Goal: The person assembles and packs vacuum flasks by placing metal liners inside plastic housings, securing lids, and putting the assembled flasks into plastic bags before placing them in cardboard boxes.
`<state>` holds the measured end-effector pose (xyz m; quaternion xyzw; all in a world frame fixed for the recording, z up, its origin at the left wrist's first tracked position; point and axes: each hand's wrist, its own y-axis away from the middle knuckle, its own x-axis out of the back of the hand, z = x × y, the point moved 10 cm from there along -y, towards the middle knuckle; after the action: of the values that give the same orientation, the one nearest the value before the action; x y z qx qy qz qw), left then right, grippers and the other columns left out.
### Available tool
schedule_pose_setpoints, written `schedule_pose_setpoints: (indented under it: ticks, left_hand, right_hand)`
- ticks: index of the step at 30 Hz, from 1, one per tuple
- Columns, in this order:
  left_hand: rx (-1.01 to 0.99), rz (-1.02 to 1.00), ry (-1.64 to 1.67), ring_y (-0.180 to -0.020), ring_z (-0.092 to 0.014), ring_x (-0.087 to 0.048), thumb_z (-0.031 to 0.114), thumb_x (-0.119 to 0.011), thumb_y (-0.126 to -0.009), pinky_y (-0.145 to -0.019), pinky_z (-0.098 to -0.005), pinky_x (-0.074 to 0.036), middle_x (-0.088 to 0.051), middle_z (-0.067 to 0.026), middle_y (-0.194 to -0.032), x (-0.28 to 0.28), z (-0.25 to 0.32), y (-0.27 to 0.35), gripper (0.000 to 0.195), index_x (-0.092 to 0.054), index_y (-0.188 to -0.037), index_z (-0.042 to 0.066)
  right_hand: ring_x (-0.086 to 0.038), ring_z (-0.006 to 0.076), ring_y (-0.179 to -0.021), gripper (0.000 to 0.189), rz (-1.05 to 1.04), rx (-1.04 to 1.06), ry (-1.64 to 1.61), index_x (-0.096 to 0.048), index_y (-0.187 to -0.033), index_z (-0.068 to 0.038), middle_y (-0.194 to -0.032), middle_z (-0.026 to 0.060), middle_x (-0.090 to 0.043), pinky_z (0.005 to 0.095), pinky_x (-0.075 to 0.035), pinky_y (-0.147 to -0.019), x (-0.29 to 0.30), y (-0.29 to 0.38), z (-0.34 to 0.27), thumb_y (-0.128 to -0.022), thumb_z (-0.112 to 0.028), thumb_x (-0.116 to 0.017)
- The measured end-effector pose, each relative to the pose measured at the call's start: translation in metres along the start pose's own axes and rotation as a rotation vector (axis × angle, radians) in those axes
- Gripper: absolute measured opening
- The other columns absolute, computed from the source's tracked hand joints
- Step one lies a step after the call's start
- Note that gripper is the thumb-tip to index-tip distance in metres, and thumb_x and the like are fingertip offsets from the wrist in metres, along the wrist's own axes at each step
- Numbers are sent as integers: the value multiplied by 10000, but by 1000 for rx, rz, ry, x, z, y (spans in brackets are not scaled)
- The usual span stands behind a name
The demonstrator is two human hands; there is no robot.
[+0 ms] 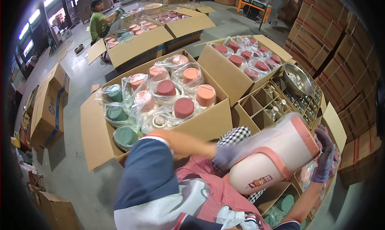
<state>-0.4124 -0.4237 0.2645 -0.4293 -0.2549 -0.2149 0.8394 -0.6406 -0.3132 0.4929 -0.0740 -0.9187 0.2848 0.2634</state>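
A pale pink vacuum flask (267,161) with a salmon handle strap and a cartoon print lies tilted across my lap. A clear plastic bag (267,133) covers part of it. My left hand (224,158), in a purple-grey glove and blurred, is at the flask's near side by the bag; its fingers cannot be made out. At the flask's far, salmon-banded end is my right hand (325,153), gloved alike, with fingers extended beside that end. Ahead stands an open carton (207,123) of bagged flasks with green lids (126,136), peach lids (205,94) and dark red lids (184,107).
A divided carton (255,105) holds small parts, with a metal bowl (297,79) on it. Another carton (219,70) has red-lidded flasks. Stacked cartons (318,28) line the right. A person (99,21) sits by cartons at the back left. Green-lidded flasks (284,203) are below my right arm.
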Motion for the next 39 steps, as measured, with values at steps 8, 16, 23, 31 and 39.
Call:
schedule_pose_setpoints:
  ticks: [8, 16, 23, 31, 39]
  left_hand:
    - [-160, -165, 280, -910, -307, -645, 229, -635, -909, -800, -404, -524, -655, -157, -1024, 99, 104, -76, 255, -647, -1066, 29]
    - [-446, -248, 805, -1079, -318, -605, 290, -579, -892, -912, -429, -476, -646, -165, -1152, 9, 121, -193, 372, -628, -1165, 42]
    - [-482, -228, 820, -968, -382, -611, 405, -602, -888, -889, -452, -481, -636, -202, -1068, -2, 108, -228, 516, -586, -1185, -17]
    - [-290, -243, 802, -1122, -389, -547, 365, -706, -754, -948, -472, -451, -543, -207, -1238, -23, 86, -264, 627, -539, -1237, 4]
    - [-215, -366, 1002, -1146, -348, -565, 322, -645, -834, -1028, -438, -445, -536, -218, -1308, -68, 30, -261, 624, -486, -1344, -1]
  right_hand:
    - [-624, 178, -857, 526, 197, -369, 56, -678, -949, 62, -889, 97, -692, 320, -466, -818, -6, 21, 165, -1048, -380, -410]
    - [-629, 285, -900, 459, 402, -280, -103, -639, -912, 57, -939, 171, -668, 406, -492, -848, 6, 37, 142, -949, -382, -513]
    - [-651, 269, -938, 223, 278, -164, -128, -668, -1001, 49, -1026, 164, -692, 373, -520, -857, -6, -14, 196, -876, -100, -559]
    - [-616, 257, -1098, 390, 357, -126, 94, -579, -1217, 78, -1199, 166, -644, 381, -482, -962, 19, -33, 171, -902, -152, -567]
    - [-605, 262, -1118, 390, 358, -103, 92, -587, -1210, 70, -1206, 167, -639, 393, -462, -989, 17, -50, 183, -907, -175, -567]
